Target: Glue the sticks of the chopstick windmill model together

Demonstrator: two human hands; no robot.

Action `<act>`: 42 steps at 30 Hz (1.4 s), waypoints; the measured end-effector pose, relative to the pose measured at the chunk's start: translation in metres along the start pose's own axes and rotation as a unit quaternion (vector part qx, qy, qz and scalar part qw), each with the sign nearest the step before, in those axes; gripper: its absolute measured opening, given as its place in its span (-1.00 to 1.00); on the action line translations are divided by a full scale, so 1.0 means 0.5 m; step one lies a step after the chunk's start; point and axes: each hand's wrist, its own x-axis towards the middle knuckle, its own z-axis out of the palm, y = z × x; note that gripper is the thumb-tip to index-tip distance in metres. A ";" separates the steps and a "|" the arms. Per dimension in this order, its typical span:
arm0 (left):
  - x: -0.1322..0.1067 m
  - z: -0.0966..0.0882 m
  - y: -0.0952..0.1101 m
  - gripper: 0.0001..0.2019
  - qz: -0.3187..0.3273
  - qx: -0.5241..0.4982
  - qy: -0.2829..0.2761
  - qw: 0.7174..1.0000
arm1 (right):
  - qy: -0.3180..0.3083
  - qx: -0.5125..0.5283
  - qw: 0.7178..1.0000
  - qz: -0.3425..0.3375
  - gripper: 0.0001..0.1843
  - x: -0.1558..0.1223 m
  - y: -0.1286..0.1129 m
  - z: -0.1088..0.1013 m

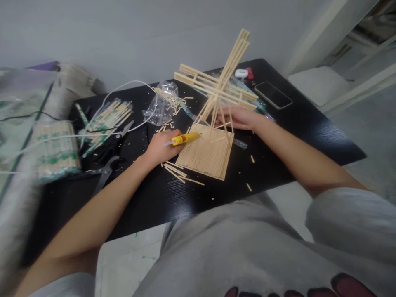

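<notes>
My left hand point(162, 145) is closed around a yellow glue gun point(186, 138) with a translucent glue stick poking out of its back. The gun's nozzle points right, over the flat base of a wooden-stick windmill model point(202, 156). Thin slanted sticks rise from that base to crossed ladder-like blades point(221, 86). At the model's far right side, my right hand point(236, 117) has its fingers curled at the slanted supports. Sticks partly hide those fingertips.
Scissors point(116, 140), pliers-like cutters point(107, 171) and wrapped stick bundles point(57, 148) lie left. A white cable point(133, 131) loops across there. Cut sticks point(179, 171) scatter around the base. A phone point(274, 95) and a white case point(241, 73) rest at the right on the black table point(318, 148).
</notes>
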 end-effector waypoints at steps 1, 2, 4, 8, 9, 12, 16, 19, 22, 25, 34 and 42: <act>0.000 0.002 -0.001 -0.73 0.001 -0.002 0.001 1.000 | 0.002 0.000 1.000 0.000 -0.76 -0.001 -0.001 0.000; 0.000 0.003 -0.002 -0.73 0.002 -0.004 0.002 1.000 | 0.006 0.001 1.000 0.000 -0.77 -0.002 -0.002 0.001; -0.001 0.007 -0.005 -0.74 0.004 -0.009 0.006 1.000 | 0.014 0.001 1.000 0.004 -0.78 -0.005 -0.004 0.003; -0.003 0.012 -0.007 -0.76 0.005 -0.017 0.014 1.000 | 0.019 -0.001 1.000 0.006 -0.78 -0.009 -0.006 0.007; -0.003 0.012 -0.006 -0.77 0.004 -0.018 0.014 1.000 | 0.018 -0.003 1.000 0.004 -0.78 -0.009 -0.006 0.007; -0.004 0.010 -0.004 -0.76 0.004 -0.024 0.018 1.000 | 0.020 -0.007 1.000 0.000 -0.77 -0.008 -0.005 0.004; -0.003 0.010 -0.002 -0.76 0.007 -0.031 0.023 0.999 | 0.037 -0.008 0.999 0.004 -0.75 -0.006 -0.004 0.001; -0.002 0.011 -0.002 -0.75 0.005 -0.024 0.018 1.000 | 0.046 -0.006 0.999 0.001 -0.78 -0.005 -0.004 0.002; 0.000 0.012 -0.003 -0.77 0.008 -0.018 0.013 1.000 | 0.045 -0.006 0.999 -0.007 -0.79 -0.003 -0.002 0.002; 0.000 0.011 -0.001 -0.80 0.004 -0.017 0.007 1.000 | 0.040 -0.007 0.999 -0.015 -0.82 0.001 0.001 -0.002; 0.003 0.012 0.009 -0.83 -0.024 -0.039 -0.001 0.999 | 0.019 -0.008 1.000 -0.020 -0.94 0.014 0.013 -0.026; 0.005 0.003 0.016 -0.83 -0.026 -0.038 -0.012 0.999 | 0.006 -0.007 1.000 -0.019 -0.82 0.018 0.016 -0.038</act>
